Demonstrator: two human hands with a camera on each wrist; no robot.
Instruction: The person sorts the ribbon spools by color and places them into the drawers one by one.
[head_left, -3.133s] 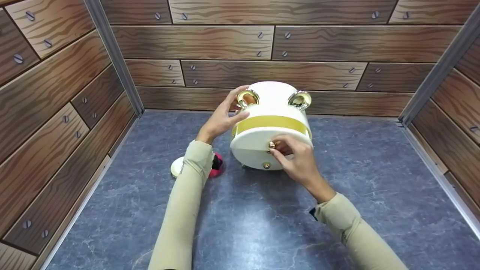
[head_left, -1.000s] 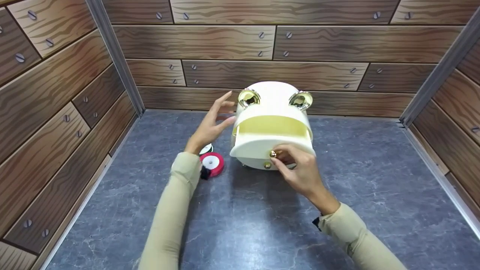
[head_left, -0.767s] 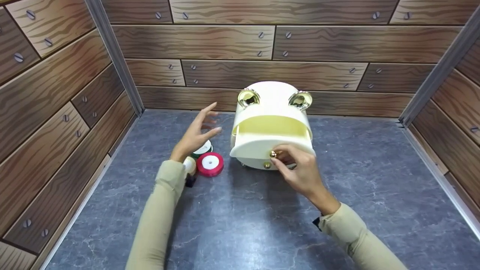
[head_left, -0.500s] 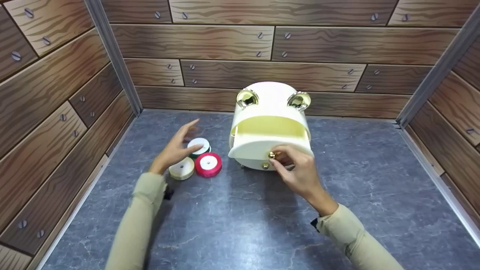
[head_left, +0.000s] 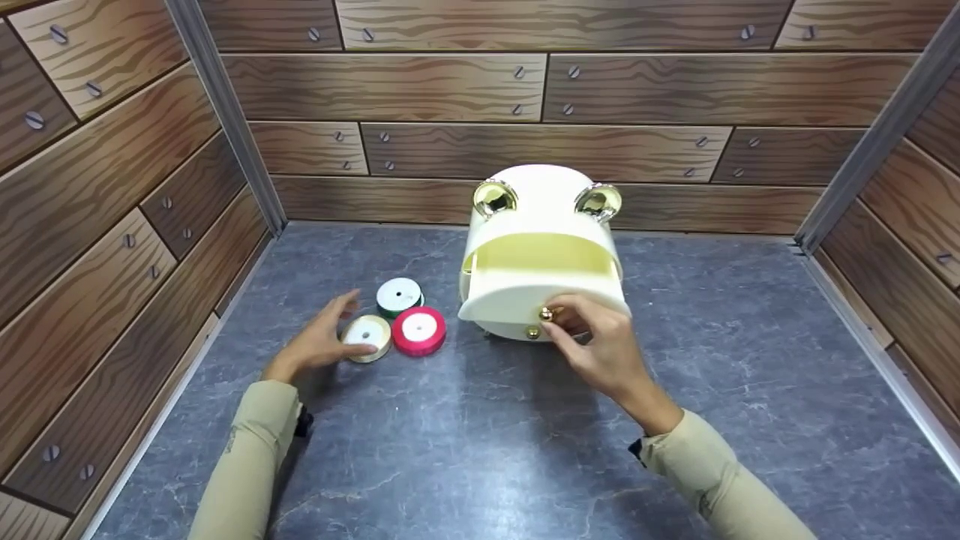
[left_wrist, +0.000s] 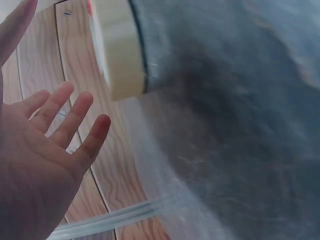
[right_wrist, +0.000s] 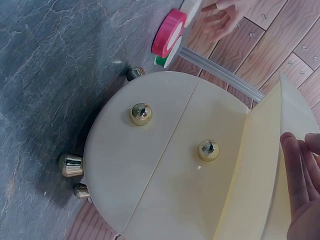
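Observation:
A white rounded drawer box (head_left: 546,206) with gold ear-like rings on top stands ahead. Its top drawer (head_left: 499,304) is pulled part way out. My right hand (head_left: 604,345) pinches that drawer's gold knob (head_left: 547,313) between thumb and fingers. At the left, my left hand (head_left: 315,341) is beside a cream ribbon spool (head_left: 369,335), thumb over its near side. In the left wrist view the spread fingers (left_wrist: 92,137) stand apart from the spool (left_wrist: 117,50). Right of it lies a red ribbon spool (head_left: 420,331), with a green ribbon spool (head_left: 398,296) behind.
Two more gold knobs (right_wrist: 141,114) sit on the lower drawer fronts, and short gold feet (right_wrist: 72,165) carry the box. Wood-patterned walls (head_left: 450,82) bound the dark marbled tabletop (head_left: 480,442) at the back and both sides.
My right hand has drawn the top drawer outward by its knob. My left hand has left the box's side and moved left and nearer, down to the cream spool.

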